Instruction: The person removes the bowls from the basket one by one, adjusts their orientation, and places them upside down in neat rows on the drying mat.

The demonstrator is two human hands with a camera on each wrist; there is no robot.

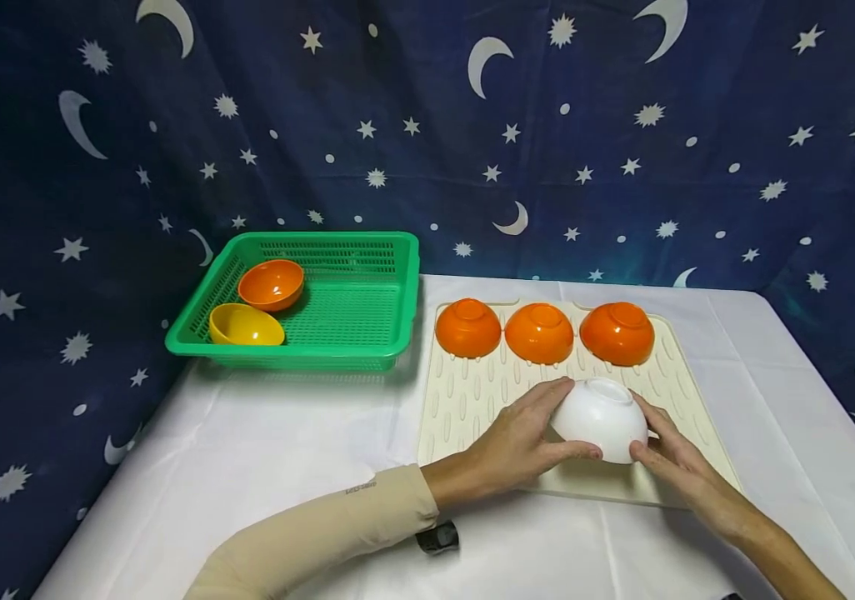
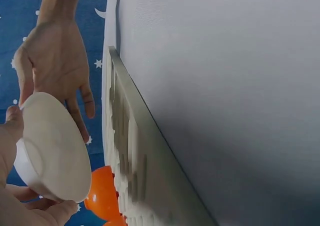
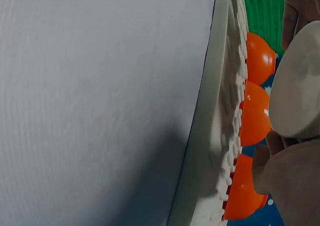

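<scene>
A white bowl [image 1: 602,421], bottom up, is held above the front of the cream drying mat [image 1: 465,408]. My left hand [image 1: 517,437] grips its left side, thumb along the near rim and fingers behind. On the opposite side my right hand [image 1: 678,462] holds the bowl with thumb in front and fingers at the back. Both wrist views show the bowl's hollow facing down, apart from the mat. Behind it, an orange bowl [image 1: 468,328], a second orange bowl [image 1: 539,333] and a third orange bowl [image 1: 617,334] stand upside down in a row on the mat.
A green basket [image 1: 337,360] stands at the back left of the white-covered table [image 1: 307,433]. Inside it lie an orange bowl [image 1: 272,285] and a yellow bowl [image 1: 243,325]. A dark starry cloth [image 1: 412,100] hangs behind the table.
</scene>
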